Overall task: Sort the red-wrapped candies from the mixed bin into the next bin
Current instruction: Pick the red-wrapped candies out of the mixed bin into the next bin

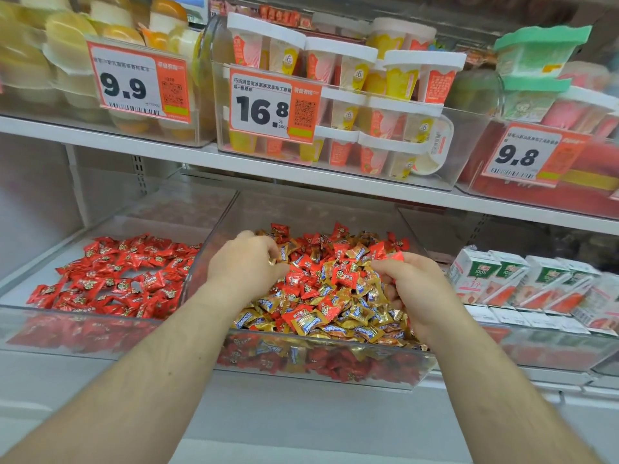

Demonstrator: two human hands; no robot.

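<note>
Both forearms reaching up from the near edge into the middle clear bin, the mixed bin (385, 226), heaped with red-wrapped candies (303, 314) and gold-wrapped candies (330, 329) all jumbled together. Left hand (244, 264) sitting over the left part of that heap, fingers curled down into the pile and looking pinched on wrappers, though exactly which ones, can't tell from here. Right hand (410, 286) over the right part, fingers curled too, with a bit of red wrapper poking out at the fingertips, so most likely gripping a red one or a few. Key bit for the next move: target bin lies to the left. Next bin (83, 316), just beside the mixed one and sharing a wall with it, already carpeted with red candies only. So left hand clearly nearer, just a short hop over the clear divider; right hand would need to cross the whole mixed heap and the other arm to get there. Plenty of reds left in the mix, so nowhere near done by the look of it. Off to the right, small juice cartons (522, 279) in a row. Farther up, a shelf with cup desserts (355, 72) in clear tubs and price tags reading 9.9 (129, 83), 16.8 (268, 107) and 9.8 (522, 155).
</note>
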